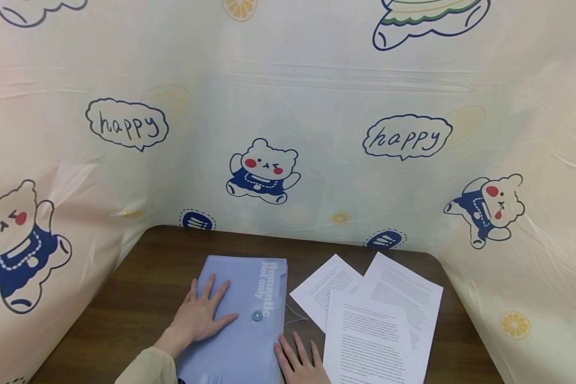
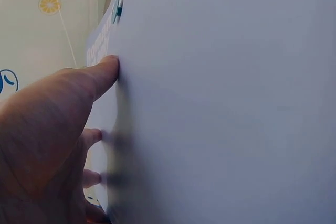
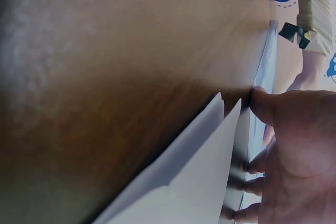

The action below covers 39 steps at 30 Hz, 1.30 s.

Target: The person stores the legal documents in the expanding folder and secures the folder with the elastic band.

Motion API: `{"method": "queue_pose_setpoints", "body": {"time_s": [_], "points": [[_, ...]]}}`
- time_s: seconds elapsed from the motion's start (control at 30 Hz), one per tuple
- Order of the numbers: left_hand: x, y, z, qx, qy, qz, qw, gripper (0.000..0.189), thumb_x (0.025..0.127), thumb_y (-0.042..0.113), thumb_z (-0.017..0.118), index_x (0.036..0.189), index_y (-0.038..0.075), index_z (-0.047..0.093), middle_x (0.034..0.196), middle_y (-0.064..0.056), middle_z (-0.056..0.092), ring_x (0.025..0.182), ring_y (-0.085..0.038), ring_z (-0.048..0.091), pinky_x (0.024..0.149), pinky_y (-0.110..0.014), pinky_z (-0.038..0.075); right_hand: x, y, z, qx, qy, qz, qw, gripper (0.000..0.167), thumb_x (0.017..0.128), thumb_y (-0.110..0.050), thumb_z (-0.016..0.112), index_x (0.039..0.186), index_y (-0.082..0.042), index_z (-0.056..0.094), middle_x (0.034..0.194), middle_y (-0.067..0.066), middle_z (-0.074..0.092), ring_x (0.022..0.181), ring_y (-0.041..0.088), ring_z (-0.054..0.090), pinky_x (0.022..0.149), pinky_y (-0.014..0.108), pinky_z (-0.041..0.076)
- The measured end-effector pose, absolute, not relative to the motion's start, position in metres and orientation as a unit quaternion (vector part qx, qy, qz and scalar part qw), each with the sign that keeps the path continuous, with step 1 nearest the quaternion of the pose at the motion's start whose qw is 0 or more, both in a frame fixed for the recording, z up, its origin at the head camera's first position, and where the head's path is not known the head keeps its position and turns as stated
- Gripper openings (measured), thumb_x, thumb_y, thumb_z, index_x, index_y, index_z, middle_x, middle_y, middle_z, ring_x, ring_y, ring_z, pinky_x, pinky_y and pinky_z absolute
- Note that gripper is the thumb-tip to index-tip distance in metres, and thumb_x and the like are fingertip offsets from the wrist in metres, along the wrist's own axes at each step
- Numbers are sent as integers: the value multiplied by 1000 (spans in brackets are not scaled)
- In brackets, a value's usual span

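Note:
A light blue document folder [image 1: 245, 349] lies closed on the table, with "Romantic Not only" printed in white near its right side. It has a round blue button [image 1: 257, 316], and a thin string [image 1: 295, 319] sticks out from its right edge. My left hand [image 1: 199, 317] rests on the folder with fingers spread; in the left wrist view the thumb [image 2: 105, 74] touches its smooth cover. At the folder's lower right edge is my right hand [image 1: 304, 367], fingers extended, between the folder and the papers. The right wrist view shows its thumb [image 3: 262, 103] at the folder's edge.
Three printed sheets overlap right of the folder: a tilted one [image 1: 324, 290], one at the far right [image 1: 424, 298] and one in front [image 1: 365, 341]. The brown wooden table [image 1: 110, 325] is enclosed by a patterned curtain [image 1: 317, 96] behind and at both sides.

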State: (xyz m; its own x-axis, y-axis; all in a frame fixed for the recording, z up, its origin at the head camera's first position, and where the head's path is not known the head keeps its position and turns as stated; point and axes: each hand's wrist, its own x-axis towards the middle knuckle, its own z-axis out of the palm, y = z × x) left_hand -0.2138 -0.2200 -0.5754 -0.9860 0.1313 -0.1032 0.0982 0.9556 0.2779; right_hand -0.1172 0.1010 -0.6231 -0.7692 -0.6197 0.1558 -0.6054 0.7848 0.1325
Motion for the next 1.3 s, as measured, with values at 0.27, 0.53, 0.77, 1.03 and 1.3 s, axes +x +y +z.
{"method": "queue_pose_setpoints", "body": {"time_s": [0.27, 0.53, 0.77, 1.03, 1.3], "points": [[-214, -213, -571, 56, 986, 137, 72, 98, 96, 77, 65, 170, 16, 42, 179, -33, 22, 155, -78, 13, 121, -83, 32, -115, 105, -629, 319, -940, -48, 112, 89, 101, -89, 29, 162, -27, 51, 168, -10, 54, 147, 23, 60, 102, 53, 59], [-213, -212, -575, 58, 986, 137, 68, 98, 96, 77, 65, 169, 16, 42, 179, -33, 22, 155, -77, 14, 121, -84, 32, -113, 107, -629, 311, -944, -40, 100, 87, 102, -88, 30, 162, -28, 51, 168, -11, 53, 148, 23, 59, 102, 54, 59], [-215, -210, -573, 55, 985, 143, 78, 98, 96, 76, 65, 170, 16, 42, 179, -33, 20, 156, -77, 11, 123, -84, 30, -113, 108, -628, 311, -943, -55, 102, 86, 104, -87, 29, 163, -28, 49, 169, -11, 52, 149, 22, 58, 103, 52, 59], [-214, -208, -568, 72, 985, 141, 62, 92, 97, 70, 70, 167, 15, 46, 177, -33, 26, 160, -73, 12, 125, -87, 19, -114, 108, -627, 312, -945, -33, 94, 88, 103, -88, 30, 163, -27, 49, 170, -10, 51, 149, 24, 59, 102, 55, 59], [-216, -186, -545, 112, 982, 145, 39, 80, 99, 48, 79, 165, 14, 48, 175, -32, 32, 157, -70, 28, 121, -87, 28, -115, 109, -630, 319, -939, -49, 121, 89, 102, -89, 32, 162, -27, 51, 168, -9, 53, 147, 23, 59, 101, 53, 59]]}}
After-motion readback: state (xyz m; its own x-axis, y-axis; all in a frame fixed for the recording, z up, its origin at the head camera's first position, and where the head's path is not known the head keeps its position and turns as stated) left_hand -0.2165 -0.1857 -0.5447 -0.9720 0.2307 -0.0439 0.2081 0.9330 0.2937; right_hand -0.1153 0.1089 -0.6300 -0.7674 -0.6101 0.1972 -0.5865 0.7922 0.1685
